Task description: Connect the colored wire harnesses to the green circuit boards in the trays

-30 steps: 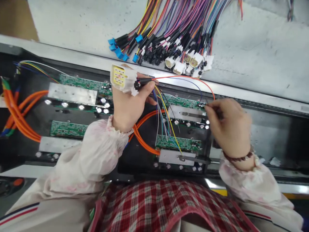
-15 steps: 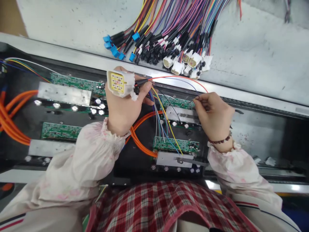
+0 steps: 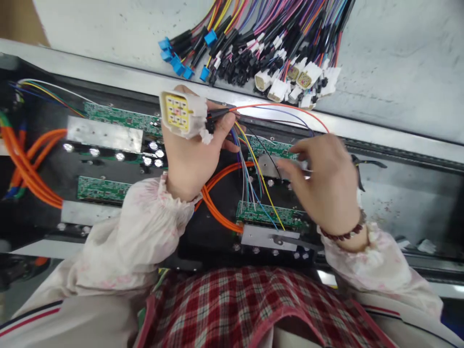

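My left hand [image 3: 195, 150] is closed around a wiring harness, gripping its black sleeve [image 3: 219, 113]. A white connector [image 3: 183, 115] with a yellow, several-holed face sits over the back of this hand. Loose wires [image 3: 253, 154] in yellow, blue, grey and black hang from the harness over the circuit boards. My right hand [image 3: 326, 179] is blurred, thumb and forefinger apart, close to the black wire. A red wire [image 3: 282, 105] and a blue one arch across to it and pass behind its fingers, which seem curled on them; their ends are hidden.
Green circuit boards [image 3: 270, 215] with metal plates [image 3: 105, 135] lie in a black housing, joined by thick orange cables [image 3: 217, 208]. Behind its metal rim, bundled harnesses [image 3: 250, 58] with blue, black and white connectors rest on a pale surface. A black strap-like piece [image 3: 362, 166] is at right.
My right hand has shifted slightly right and down, and its thumb and forefinger have parted from their pinch. The left hand still grips the harness. The whole view has shifted a little.
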Tool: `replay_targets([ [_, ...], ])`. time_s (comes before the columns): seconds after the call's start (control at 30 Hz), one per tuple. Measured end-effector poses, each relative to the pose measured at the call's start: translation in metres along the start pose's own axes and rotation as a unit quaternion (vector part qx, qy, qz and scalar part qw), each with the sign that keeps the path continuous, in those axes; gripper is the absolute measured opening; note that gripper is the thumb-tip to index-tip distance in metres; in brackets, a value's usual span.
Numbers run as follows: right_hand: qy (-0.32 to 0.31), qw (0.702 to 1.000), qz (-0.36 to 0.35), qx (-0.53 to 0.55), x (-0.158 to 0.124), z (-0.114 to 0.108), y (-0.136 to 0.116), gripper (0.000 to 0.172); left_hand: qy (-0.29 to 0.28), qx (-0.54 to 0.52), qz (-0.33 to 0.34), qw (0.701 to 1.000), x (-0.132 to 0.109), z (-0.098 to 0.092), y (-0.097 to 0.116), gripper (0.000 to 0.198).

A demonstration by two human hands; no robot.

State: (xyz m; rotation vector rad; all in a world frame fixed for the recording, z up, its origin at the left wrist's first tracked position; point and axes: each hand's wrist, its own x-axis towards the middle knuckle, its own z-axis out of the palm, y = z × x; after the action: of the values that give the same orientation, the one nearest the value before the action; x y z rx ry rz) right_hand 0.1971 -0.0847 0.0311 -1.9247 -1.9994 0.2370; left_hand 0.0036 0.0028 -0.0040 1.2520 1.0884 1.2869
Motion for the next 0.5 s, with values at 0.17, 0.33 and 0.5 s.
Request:
replay_targets([
  [0.17,0.031,0.998,-0.017,0.055,0.011,-0.001,-0.014,0.010,0.000,-0.009,-0.033,0.999,-0.003,0.001,0.009,0.031],
  [0.33,0.015,0.997,0.004,0.071,0.024,0.015,-0.007,0.005,0.021,0.003,-0.044,0.999,-0.002,0.000,0.010,0.037],
  [0.5,0.020,0.997,0.013,0.067,0.023,0.022,-0.004,0.005,0.022,-0.004,-0.006,1.000,0.000,0.000,0.006,0.034],
])
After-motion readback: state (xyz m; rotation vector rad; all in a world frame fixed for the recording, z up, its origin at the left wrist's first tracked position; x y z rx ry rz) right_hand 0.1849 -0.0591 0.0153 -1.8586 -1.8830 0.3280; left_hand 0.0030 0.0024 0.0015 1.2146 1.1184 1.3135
